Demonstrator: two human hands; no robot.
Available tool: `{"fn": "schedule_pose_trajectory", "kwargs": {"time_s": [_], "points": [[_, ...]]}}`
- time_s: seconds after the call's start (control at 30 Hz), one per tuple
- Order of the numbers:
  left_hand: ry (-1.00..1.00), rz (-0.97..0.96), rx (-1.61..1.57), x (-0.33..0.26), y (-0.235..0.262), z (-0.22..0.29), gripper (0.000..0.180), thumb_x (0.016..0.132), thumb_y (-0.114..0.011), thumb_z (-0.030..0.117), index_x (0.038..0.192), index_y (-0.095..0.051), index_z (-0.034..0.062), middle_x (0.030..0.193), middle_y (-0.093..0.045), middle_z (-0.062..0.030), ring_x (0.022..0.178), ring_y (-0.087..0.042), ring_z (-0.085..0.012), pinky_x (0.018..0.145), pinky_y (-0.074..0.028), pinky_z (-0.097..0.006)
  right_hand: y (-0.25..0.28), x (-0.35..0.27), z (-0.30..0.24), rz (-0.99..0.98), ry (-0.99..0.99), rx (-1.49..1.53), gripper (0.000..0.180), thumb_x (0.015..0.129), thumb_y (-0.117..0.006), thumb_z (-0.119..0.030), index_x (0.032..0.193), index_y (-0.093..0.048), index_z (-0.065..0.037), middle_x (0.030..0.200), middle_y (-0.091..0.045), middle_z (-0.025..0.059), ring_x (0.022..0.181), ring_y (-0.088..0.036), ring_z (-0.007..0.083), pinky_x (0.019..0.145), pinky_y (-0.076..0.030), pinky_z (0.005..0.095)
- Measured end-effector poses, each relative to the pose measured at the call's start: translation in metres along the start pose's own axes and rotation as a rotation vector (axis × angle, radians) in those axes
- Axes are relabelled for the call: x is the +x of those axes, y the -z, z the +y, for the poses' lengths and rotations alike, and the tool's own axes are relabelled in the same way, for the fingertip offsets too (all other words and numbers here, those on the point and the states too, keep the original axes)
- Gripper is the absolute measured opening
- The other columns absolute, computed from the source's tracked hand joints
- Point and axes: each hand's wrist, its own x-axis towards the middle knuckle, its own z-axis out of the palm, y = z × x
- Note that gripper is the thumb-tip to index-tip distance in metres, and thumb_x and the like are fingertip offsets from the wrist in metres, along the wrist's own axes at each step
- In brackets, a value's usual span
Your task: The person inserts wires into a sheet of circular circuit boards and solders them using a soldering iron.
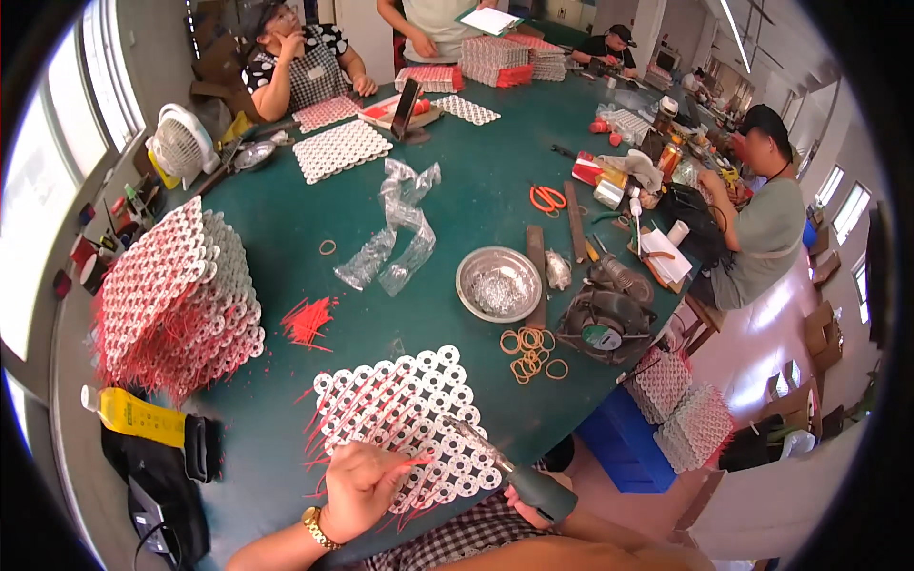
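Observation:
On the near part of the green table lies a panel of round white discs (392, 388), joined in rows, with thin red wires across its left side. My left hand (360, 483) is over the panel's lower left part, its fingers pinched on red wires (419, 462). At the panel's lower right, my right hand (526, 506) is closed round the dark green handle of a soldering iron (484, 447). The iron's metal barrel slants up and left over the discs; whether its tip touches one I cannot tell. A pile of loose red wires (308, 322) lies beyond the panel.
Tall stacks of wired panels (171, 295) stand at left, beside a yellow bottle (143, 417). A metal bowl (499, 284), rubber bands (529, 354), a dark fan-like device (602, 324) and crumpled clear plastic (405, 219) lie farther off. Other people sit or stand around the table.

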Motion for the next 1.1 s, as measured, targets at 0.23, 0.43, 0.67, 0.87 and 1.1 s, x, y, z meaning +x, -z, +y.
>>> {"fn": "schedule_pose_trajectory", "kwargs": {"time_s": [0.23, 0.43, 0.67, 0.87, 1.1], "points": [[0.14, -0.116, -0.215, -0.016, -0.016, 0.007, 0.01, 0.08, -0.074, 0.003, 0.089, -0.071, 0.0031, 0.076, -0.069, -0.0091, 0.067, -0.066, -0.0249, 0.058, -0.052, -0.032, -0.069, -0.013, 0.026, 0.218, 1.341, -1.52, 0.025, 0.078, -0.071, -0.003, 0.102, -0.066, 0.002, 0.086, -0.07, 0.0086, 0.073, -0.067, 0.0153, 0.068, -0.055, 0.0252], [0.324, -0.23, -0.31, -0.011, -0.014, 0.018, 0.011, 0.094, -0.059, 0.006, 0.096, -0.07, 0.0041, 0.078, -0.068, -0.0092, 0.061, -0.065, -0.0173, 0.056, -0.052, -0.029, -0.066, -0.012, 0.027, 0.286, 1.317, -1.574, 0.025, 0.078, -0.072, -0.005, 0.102, -0.066, 0.001, 0.086, -0.07, 0.0085, 0.073, -0.067, 0.0154, 0.067, -0.055, 0.0254], [0.179, -0.226, -0.202, -0.012, -0.02, 0.013, 0.013, 0.093, -0.061, 0.006, 0.099, -0.072, 0.0059, 0.075, -0.065, -0.0092, 0.059, -0.063, -0.0146, 0.053, -0.051, -0.028, -0.054, -0.01, 0.026, 0.371, 1.242, -1.63, 0.026, 0.078, -0.072, -0.008, 0.101, -0.066, 0.001, 0.087, -0.07, 0.0083, 0.073, -0.067, 0.0154, 0.067, -0.055, 0.0257], [0.246, -0.26, -0.239, -0.008, -0.018, 0.017, 0.014, 0.093, -0.061, 0.005, 0.101, -0.072, 0.0064, 0.074, -0.064, -0.0079, 0.058, -0.061, -0.0137, 0.052, -0.05, -0.028, -0.032, -0.005, 0.023, 0.439, 1.181, -1.655, 0.026, 0.078, -0.073, -0.009, 0.101, -0.067, 0.0, 0.087, -0.07, 0.0082, 0.073, -0.067, 0.0154, 0.067, -0.055, 0.0259], [0.179, -0.227, -0.195, -0.009, -0.017, 0.008, 0.007, 0.082, -0.071, 0.003, 0.088, -0.07, 0.0022, 0.071, -0.066, -0.0108, 0.062, -0.064, -0.0257, 0.057, -0.051, -0.033, -0.011, -0.001, 0.022, 0.457, 1.062, -1.507, 0.022, 0.082, -0.067, -0.006, 0.103, -0.066, 0.001, 0.089, -0.07, 0.0111, 0.076, -0.068, 0.018, 0.068, -0.056, 0.0278]]}}
